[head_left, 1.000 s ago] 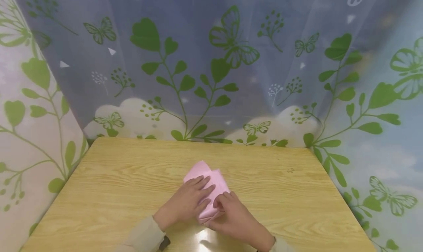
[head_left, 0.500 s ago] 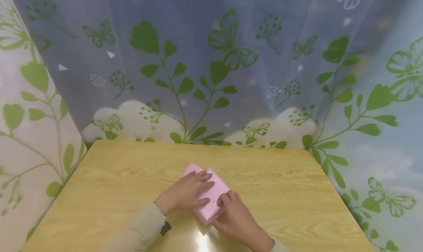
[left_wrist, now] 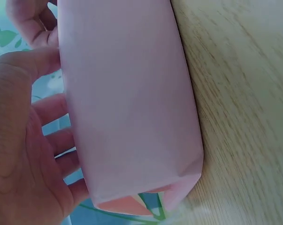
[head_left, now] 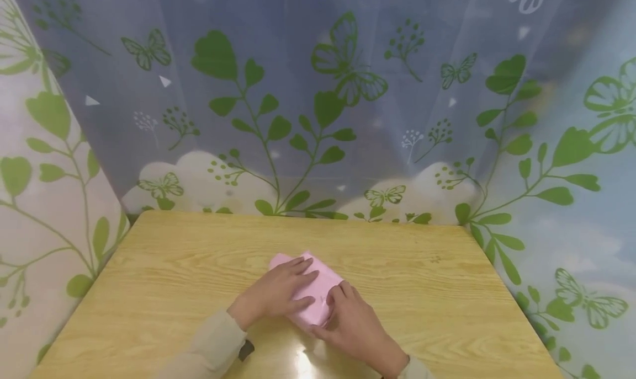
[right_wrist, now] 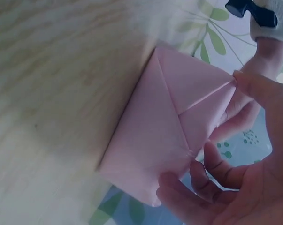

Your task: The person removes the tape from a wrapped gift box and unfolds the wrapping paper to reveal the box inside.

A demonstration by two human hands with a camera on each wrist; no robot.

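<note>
A box-shaped package in pink wrapping paper (head_left: pixel 320 291) lies slantwise in the head view. My left hand (head_left: pixel 278 288) rests across its top with the fingers spread. At the near right end, my right hand (head_left: pixel 355 324) holds the paper, its fingers bent at the edge and the thumb at the lower corner. In the right wrist view that end shows triangular folds (right_wrist: pixel 193 84), with the right thumb (right_wrist: pixel 251 86) at one corner and curled fingertips at the opposite edge. The left wrist view shows loose paper (left_wrist: pixel 181 192) sticking out unsealed at the far end.
The wood-grain table (head_left: pixel 422 291) extends around the package. Behind it hangs a curtain (head_left: pixel 298 119) printed with leaves and butterflies, and similar printed panels stand at left and right. A dark band (right_wrist: pixel 254 11) sits at the left sleeve cuff.
The package has turned slightly, its far end moving left. Loose folds at the near end now lie closer against it under my right hand. My left hand stays on top, shifted slightly left.
</note>
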